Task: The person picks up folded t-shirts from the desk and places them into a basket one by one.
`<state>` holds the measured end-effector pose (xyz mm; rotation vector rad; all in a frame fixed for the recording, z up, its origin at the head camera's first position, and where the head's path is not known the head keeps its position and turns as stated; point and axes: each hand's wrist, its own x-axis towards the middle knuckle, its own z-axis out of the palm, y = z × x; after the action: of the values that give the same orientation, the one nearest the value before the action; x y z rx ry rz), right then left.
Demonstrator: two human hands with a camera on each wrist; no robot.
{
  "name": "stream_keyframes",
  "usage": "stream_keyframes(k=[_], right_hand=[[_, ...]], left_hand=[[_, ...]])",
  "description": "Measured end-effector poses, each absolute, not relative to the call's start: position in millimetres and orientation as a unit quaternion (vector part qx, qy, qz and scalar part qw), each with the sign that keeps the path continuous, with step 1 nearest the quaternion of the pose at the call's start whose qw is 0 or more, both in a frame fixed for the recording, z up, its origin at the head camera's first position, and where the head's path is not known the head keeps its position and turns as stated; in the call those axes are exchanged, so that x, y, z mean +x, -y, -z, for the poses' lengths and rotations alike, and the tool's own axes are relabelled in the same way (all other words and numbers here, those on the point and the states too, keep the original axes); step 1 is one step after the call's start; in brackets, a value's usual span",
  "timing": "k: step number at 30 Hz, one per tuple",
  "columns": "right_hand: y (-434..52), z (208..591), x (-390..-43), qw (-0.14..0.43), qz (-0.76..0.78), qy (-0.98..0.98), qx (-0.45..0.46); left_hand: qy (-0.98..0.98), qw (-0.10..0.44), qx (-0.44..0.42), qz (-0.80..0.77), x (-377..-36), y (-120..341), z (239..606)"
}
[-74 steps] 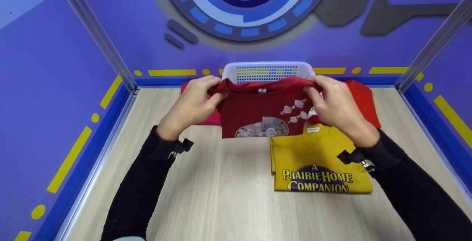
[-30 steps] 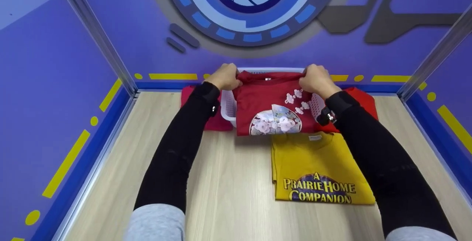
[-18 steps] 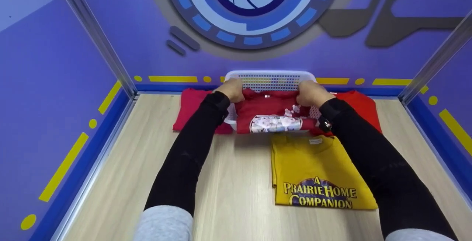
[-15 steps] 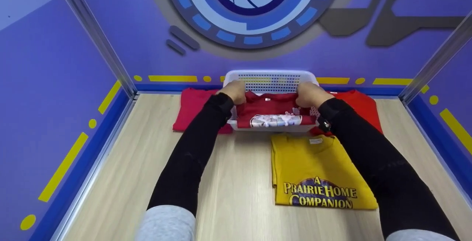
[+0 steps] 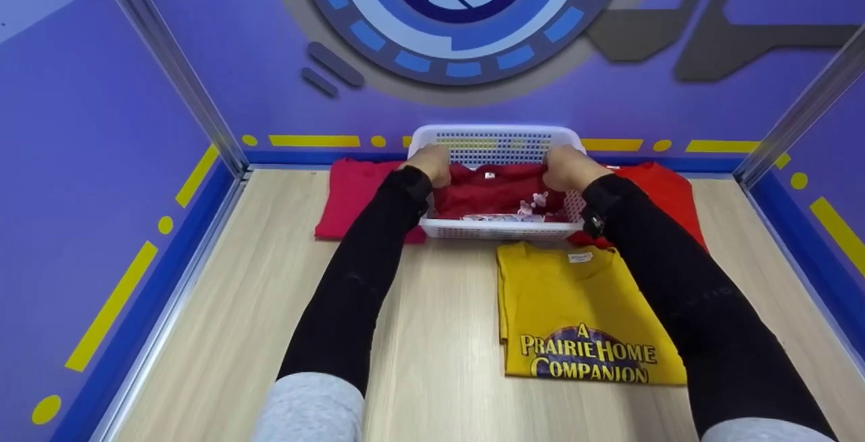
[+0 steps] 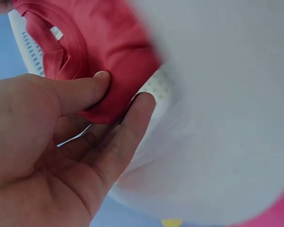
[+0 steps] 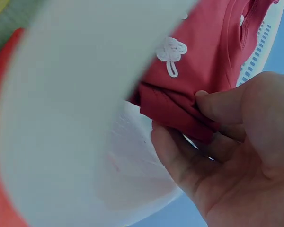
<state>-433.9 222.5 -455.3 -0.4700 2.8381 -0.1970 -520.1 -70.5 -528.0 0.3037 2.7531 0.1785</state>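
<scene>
Reaching both arms straight forward to upper centre of the head view, black sleeves parallel. Left hand [image 5: 427, 161] pinching dark red shirt [image 5: 497, 188] corner between thumb and fingers [image 6: 132, 123], palm turned up in the wrist view. Right hand [image 5: 566, 166] pinching the opposite corner the same way, thumb on top. Shirt lying folded inside white basket [image 5: 500, 228], hands at basket's side rims. Yellow shirt [image 5: 574, 313] lying flat lower right, red shirts flanking basket.

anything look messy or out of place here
Nothing stands out. Both hands, left hand and right hand, pinch the dark red shirt by its shoulders inside the white basket. The yellow shirt lies folded flat on the table, and two red shirts lie flat beside the basket.
</scene>
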Motion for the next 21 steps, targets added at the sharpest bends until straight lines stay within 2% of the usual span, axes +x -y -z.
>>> stream_keyframes(k=[5, 9, 16, 21], right_hand=[[-221, 452, -440, 0.155, 0.063, -0.976, -0.137], [-220, 451, -445, 0.165, 0.080, -0.976, -0.120], [-216, 452, -449, 0.147, 0.043, -0.976, -0.151], [-207, 450, -450, 0.168, -0.005, -0.976, -0.141]], left_hand=[[-0.974, 0.184, 0.111, -0.068, -532, 67, 527], [-0.976, 0.183, 0.092, -0.074, -527, 65, 512], [-0.976, 0.168, 0.117, -0.074, -551, 63, 536], [-0.975, 0.163, 0.110, -0.105, -545, 61, 528]])
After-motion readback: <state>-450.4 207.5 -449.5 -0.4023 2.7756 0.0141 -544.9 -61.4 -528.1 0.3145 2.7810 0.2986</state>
